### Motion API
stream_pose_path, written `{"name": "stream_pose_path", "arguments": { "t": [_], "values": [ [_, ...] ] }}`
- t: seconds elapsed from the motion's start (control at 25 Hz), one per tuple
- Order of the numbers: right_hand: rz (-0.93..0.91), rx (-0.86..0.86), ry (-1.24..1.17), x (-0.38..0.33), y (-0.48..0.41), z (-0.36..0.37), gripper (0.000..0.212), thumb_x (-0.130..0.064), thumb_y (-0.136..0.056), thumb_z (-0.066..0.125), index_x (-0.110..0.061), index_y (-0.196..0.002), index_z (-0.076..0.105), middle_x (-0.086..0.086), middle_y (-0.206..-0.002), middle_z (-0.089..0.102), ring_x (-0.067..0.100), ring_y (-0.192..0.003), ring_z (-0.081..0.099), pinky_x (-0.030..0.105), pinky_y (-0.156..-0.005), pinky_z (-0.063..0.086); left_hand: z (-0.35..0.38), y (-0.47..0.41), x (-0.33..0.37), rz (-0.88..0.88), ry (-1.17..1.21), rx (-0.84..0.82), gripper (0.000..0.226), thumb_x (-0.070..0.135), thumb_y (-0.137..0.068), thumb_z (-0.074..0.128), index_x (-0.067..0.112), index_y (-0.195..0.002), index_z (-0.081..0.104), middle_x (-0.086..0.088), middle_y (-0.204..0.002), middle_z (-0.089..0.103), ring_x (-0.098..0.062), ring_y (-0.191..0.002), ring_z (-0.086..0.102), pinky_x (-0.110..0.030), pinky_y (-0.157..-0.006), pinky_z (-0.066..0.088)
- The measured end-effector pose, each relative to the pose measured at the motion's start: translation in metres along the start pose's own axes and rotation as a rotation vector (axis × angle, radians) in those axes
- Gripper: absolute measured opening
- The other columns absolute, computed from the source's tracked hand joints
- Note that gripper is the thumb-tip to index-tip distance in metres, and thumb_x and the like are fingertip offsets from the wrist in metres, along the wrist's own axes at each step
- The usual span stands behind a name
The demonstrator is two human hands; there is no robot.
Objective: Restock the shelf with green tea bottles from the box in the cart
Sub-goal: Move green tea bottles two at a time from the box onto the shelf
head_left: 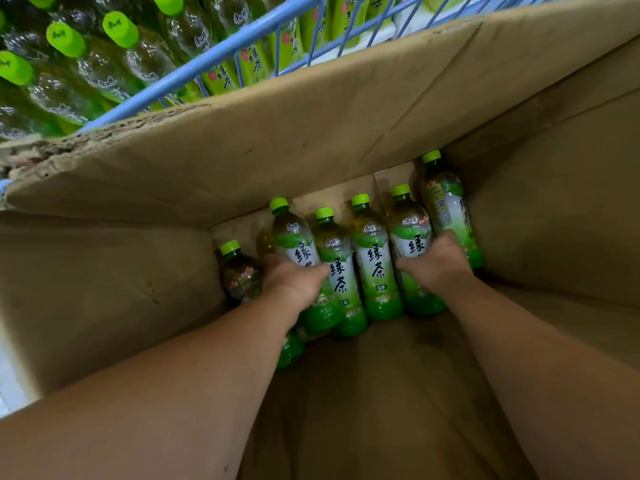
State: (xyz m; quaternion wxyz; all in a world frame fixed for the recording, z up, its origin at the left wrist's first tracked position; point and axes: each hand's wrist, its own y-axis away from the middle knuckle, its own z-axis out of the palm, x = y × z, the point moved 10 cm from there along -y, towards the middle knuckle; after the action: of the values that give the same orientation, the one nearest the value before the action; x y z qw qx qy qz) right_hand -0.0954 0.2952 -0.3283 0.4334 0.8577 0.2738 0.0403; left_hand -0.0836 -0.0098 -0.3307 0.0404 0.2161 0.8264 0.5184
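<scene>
Six tea bottles (377, 258) with green caps lie side by side at the far end of the floor of a deep cardboard box (121, 289), caps pointing away from the person, most labels facing up. The box sits inside a blue wire cart (221, 53), and its far flap (311, 126) stands up against the cart's rim. Left hand (294, 282): reached down into the box, thumb and fingers curled round the second bottle (289, 233) from the left, at mid-label. Right hand (438, 261): also down in the box, closed over the fifth bottle (410, 237), thumb on its left side, fingers tucked between it and the sixth bottle (445, 206), which lies in the right-hand corner. The third and fourth bottles lie between the two hands, not held. Beyond the cart, rows of shelved bottles (65, 39) with green caps are packed close together.
</scene>
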Motion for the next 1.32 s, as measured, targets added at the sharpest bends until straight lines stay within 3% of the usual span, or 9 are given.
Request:
{"name": "stream_pose_path", "arguments": {
  "t": [0.12, 0.16, 0.28, 0.44, 0.56, 0.72, 0.92, 1.12, 1.32],
  "values": [
    [0.121, -0.07, -0.203, 0.006, 0.011, 0.0, 0.079, -0.033, -0.062, 0.089, -0.004, -0.122, 0.048, 0.009, -0.107, 0.062, 0.027, -0.094, 0.062, 0.037, -0.085, 0.053, -0.001, 0.009, 0.005, 0.03, 0.006, -0.031, 0.091, 0.051, -0.05, 0.085, 0.016, -0.127, 0.049, -0.007, -0.118, 0.066, -0.032, -0.102, 0.066, -0.042, -0.089, 0.056],
    [0.14, -0.088, -0.286, 0.008, 0.018, -0.001, 0.072, -0.033, -0.06, 0.089, -0.005, -0.118, 0.055, 0.011, -0.104, 0.066, 0.029, -0.091, 0.065, 0.042, -0.086, 0.056, -0.003, 0.014, 0.009, 0.047, -0.012, -0.041, 0.085, 0.047, -0.054, 0.087, 0.015, -0.123, 0.05, -0.006, -0.113, 0.066, -0.031, -0.1, 0.065, -0.039, -0.085, 0.056],
    [0.098, -0.13, -0.38, 0.002, 0.05, -0.008, 0.023, -0.014, -0.074, 0.082, -0.012, -0.086, 0.062, 0.011, -0.088, 0.068, 0.03, -0.083, 0.067, 0.045, -0.085, 0.058, -0.006, 0.031, 0.025, 0.111, -0.078, -0.073, 0.059, 0.036, -0.064, 0.087, 0.014, -0.111, 0.058, -0.005, -0.103, 0.065, -0.027, -0.09, 0.063, -0.032, -0.073, 0.052],
    [0.038, -0.13, -0.435, -0.012, 0.109, -0.028, 0.013, -0.015, -0.076, 0.078, -0.016, -0.081, 0.066, 0.01, -0.089, 0.072, 0.03, -0.085, 0.07, 0.044, -0.083, 0.058, -0.018, 0.076, 0.047, 0.189, -0.003, -0.14, 0.041, 0.029, -0.063, 0.085, 0.016, -0.098, 0.07, -0.007, -0.092, 0.072, -0.025, -0.08, 0.069, -0.028, -0.067, 0.053],
    [0.015, -0.116, -0.474, -0.021, 0.154, -0.045, 0.01, -0.017, -0.076, 0.077, -0.014, -0.084, 0.071, 0.012, -0.092, 0.074, 0.03, -0.086, 0.071, 0.044, -0.08, 0.059, -0.04, 0.115, 0.058, 0.242, 0.036, -0.162, 0.039, 0.03, -0.061, 0.083, 0.018, -0.096, 0.071, -0.004, -0.089, 0.074, -0.022, -0.076, 0.07, -0.03, -0.066, 0.057],
    [-0.048, -0.054, -0.506, -0.037, 0.214, -0.074, 0.008, -0.017, -0.076, 0.077, -0.014, -0.081, 0.071, 0.012, -0.089, 0.074, 0.03, -0.086, 0.071, 0.048, -0.083, 0.059, -0.079, 0.168, 0.066, 0.313, 0.045, -0.188, 0.031, 0.028, -0.062, 0.082, 0.018, -0.089, 0.07, -0.004, -0.087, 0.075, -0.024, -0.078, 0.072, -0.042, -0.075, 0.062],
    [-0.105, -0.015, -0.531, -0.057, 0.288, -0.106, 0.023, -0.032, -0.066, 0.077, -0.016, -0.082, 0.073, 0.008, -0.085, 0.074, 0.03, -0.086, 0.07, 0.053, -0.084, 0.058, -0.134, 0.23, 0.073, 0.469, 0.023, -0.202, 0.029, 0.026, -0.069, 0.082, 0.021, -0.094, 0.068, -0.001, -0.09, 0.074, -0.021, -0.079, 0.071, -0.04, -0.074, 0.061],
    [-0.131, 0.073, -0.606, -0.076, 0.351, -0.122, 0.016, -0.024, -0.075, 0.079, -0.014, -0.086, 0.073, 0.008, -0.086, 0.074, 0.027, -0.084, 0.071, 0.048, -0.081, 0.059, -0.178, 0.272, 0.083, 0.623, 0.01, -0.248, 0.037, 0.034, -0.063, 0.079, 0.024, -0.096, 0.065, 0.0, -0.091, 0.072, -0.02, -0.08, 0.07, -0.044, -0.074, 0.061],
    [-0.236, 0.134, -0.673, -0.103, 0.412, -0.138, 0.013, -0.025, -0.077, 0.079, -0.017, -0.085, 0.072, 0.007, -0.087, 0.075, 0.026, -0.082, 0.071, 0.05, -0.081, 0.06, -0.224, 0.308, 0.088, 0.75, 0.023, -0.26, 0.03, 0.028, -0.074, 0.08, 0.022, -0.1, 0.066, 0.001, -0.092, 0.071, -0.017, -0.08, 0.069, -0.038, -0.07, 0.059]
  ]
}}
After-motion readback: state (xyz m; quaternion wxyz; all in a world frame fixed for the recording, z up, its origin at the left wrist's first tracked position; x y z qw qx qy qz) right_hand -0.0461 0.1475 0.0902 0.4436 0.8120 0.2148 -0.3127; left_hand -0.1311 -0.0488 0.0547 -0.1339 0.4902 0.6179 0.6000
